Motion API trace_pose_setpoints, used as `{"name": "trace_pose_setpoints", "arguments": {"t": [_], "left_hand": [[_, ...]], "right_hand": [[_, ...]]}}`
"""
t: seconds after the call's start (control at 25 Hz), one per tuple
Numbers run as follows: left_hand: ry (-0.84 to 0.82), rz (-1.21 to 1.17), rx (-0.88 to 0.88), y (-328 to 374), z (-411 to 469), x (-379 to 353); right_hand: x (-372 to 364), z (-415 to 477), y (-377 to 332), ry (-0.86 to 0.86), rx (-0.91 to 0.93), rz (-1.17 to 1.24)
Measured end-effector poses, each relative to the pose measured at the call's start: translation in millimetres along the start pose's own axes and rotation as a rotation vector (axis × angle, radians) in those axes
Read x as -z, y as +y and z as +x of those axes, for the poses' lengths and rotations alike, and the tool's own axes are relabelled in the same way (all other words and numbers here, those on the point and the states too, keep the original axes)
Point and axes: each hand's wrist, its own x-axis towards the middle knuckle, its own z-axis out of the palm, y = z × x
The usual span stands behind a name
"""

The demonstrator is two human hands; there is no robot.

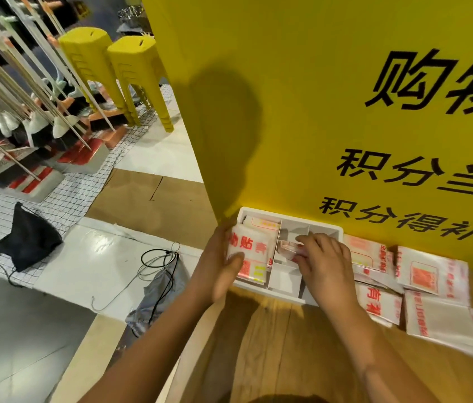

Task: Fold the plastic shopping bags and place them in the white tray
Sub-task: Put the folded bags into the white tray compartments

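A white tray (pixel 325 226) with dividers sits on a wooden counter against a yellow sign. Its left compartment holds folded white plastic bags with red print (pixel 251 251). My left hand (pixel 220 269) grips that stack at the tray's left side, thumb across its front. My right hand (pixel 324 258) reaches into the middle compartment, fingers closed on a small folded bag (pixel 287 248). More flat folded bags (pixel 430 286) lie on the counter to the right of the tray.
The yellow sign board (pixel 316 112) stands right behind the tray. The wooden counter (pixel 287 344) stretches toward me. On the floor to the left lie a black drawstring bag (pixel 26 237), a grey bag with cords (pixel 156 286), yellow stools (pixel 130 77) and mops.
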Motion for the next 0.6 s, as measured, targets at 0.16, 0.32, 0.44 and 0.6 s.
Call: {"name": "trace_pose_setpoints", "arguments": {"t": [0.16, 0.32, 0.44, 0.6], "left_hand": [[-0.077, 0.343, -0.171, -7.6, 26.0, -19.7], [-0.192, 0.854, -0.274, -22.2, 38.6, -22.5], [-0.191, 0.936, -0.306, -24.1, 45.6, -23.8], [-0.210, 0.930, -0.351, -23.4, 52.9, -25.4]], "right_hand": [[-0.2, -1.2, 4.6, 0.033, -0.026, 0.042], [-5.5, -3.5, 8.6, 0.027, -0.021, 0.032], [-9.1, -3.3, 7.9, 0.021, -0.039, 0.023], [-8.3, -3.0, 10.5, 0.002, -0.041, 0.042]]}}
